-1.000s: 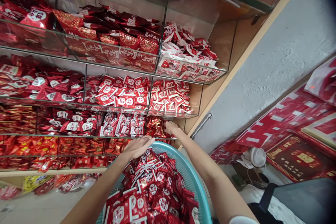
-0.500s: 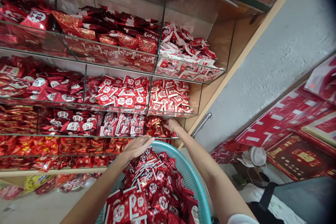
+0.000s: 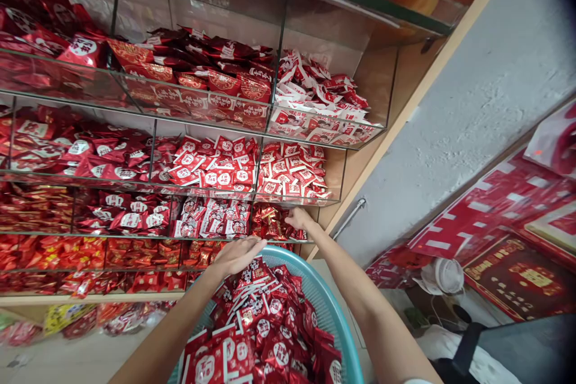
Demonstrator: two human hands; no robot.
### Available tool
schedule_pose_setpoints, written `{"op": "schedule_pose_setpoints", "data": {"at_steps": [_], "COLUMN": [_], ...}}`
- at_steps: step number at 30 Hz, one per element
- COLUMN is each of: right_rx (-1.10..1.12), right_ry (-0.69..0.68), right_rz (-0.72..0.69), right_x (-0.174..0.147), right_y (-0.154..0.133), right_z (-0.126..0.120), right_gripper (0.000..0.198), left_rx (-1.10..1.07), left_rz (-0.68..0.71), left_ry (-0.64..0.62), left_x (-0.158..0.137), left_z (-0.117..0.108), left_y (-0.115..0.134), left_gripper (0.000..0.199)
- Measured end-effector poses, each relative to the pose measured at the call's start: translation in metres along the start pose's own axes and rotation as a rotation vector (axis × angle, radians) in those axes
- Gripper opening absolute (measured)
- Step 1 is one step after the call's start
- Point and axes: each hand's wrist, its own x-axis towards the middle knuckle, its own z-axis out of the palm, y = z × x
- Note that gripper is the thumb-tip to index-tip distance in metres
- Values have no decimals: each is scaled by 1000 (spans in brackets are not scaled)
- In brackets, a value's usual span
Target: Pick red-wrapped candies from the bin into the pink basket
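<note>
While right fingers (image 3: 294, 218) curl (beside packets (image 3: 270, 222)), left fingers (image 3: 249, 245) extend.

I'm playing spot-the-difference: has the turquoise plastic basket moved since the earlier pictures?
No, not noticeably. Against the display shelf, the turquoise plastic basket keeps about the same place, before its lower right end. The whole view just shifted a little.

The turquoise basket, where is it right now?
The turquoise basket is at the bottom centre of the head view, its far rim beside the left hand, in front of the glass-fronted shelf unit.
</note>
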Motion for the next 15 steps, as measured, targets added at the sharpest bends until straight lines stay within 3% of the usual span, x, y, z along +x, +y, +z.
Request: {"op": "schedule_pose_setpoints", "data": {"at_steps": [5, 8, 11, 15], "right_rx": [190, 291, 377, 585], "right_ry": [170, 287, 372, 468], "right_rz": [50, 50, 14, 4], "right_x": [-6, -26, -69, -167], "right_y": [3, -4, -3, 25], "right_z": [-9, -6, 6, 38], "right_gripper": [29, 33, 41, 48], "left_rx": [-9, -8, -14, -29], "left_rz": [-3, -13, -15, 13], "left_ry": [12, -4, -13, -5], "left_x": [-1, 1, 2, 5], "left_z": [1, 1, 2, 3], "left_y": [-1, -2, -4, -9], "left_gripper": [66, 68, 68, 65]}}
